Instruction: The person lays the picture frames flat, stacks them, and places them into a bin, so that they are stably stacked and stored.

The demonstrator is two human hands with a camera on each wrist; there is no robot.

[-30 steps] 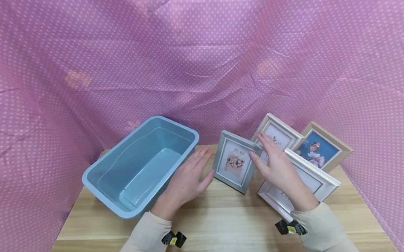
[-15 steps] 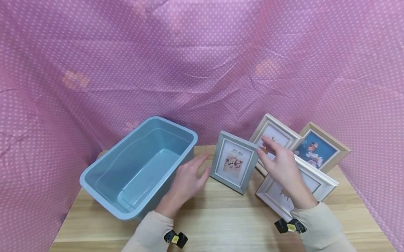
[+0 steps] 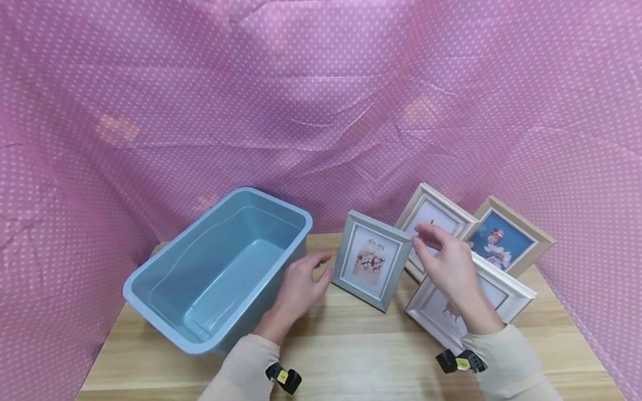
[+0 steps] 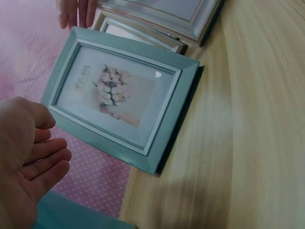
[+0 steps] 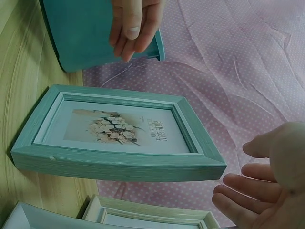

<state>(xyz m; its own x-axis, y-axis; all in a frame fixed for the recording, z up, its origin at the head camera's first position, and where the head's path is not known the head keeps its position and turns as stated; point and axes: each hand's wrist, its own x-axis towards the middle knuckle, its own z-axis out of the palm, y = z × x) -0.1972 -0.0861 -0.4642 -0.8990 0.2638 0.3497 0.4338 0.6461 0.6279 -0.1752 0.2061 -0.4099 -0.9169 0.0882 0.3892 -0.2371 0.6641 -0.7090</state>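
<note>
A grey-green photo frame (image 3: 370, 260) with a flower print stands tilted back on the table between the two hands. My left hand (image 3: 302, 284) is at its left side, fingers loosely bent; in the left wrist view a gap shows between the fingers (image 4: 52, 148) and the frame's edge. On the other side is my right hand (image 3: 451, 269), thumb and fingers spread apart beside the frame's upper right corner. The right wrist view shows those fingers (image 5: 252, 186) just off the frame's top edge. Neither hand holds anything.
Left of the hands stands a blue plastic bin (image 3: 221, 272) with nothing in it. Behind and below the right hand are a cream frame (image 3: 452, 203), a tan frame with a blue picture (image 3: 538, 243) and a white frame (image 3: 514, 302). Pink dotted cloth (image 3: 316, 116) surrounds the wooden table (image 3: 363, 374).
The right hand has drawn slightly right, its fingers no longer overlapping the grey-green frame as before. The left hand's fingers have bent more. The frames and bin stay in place.
</note>
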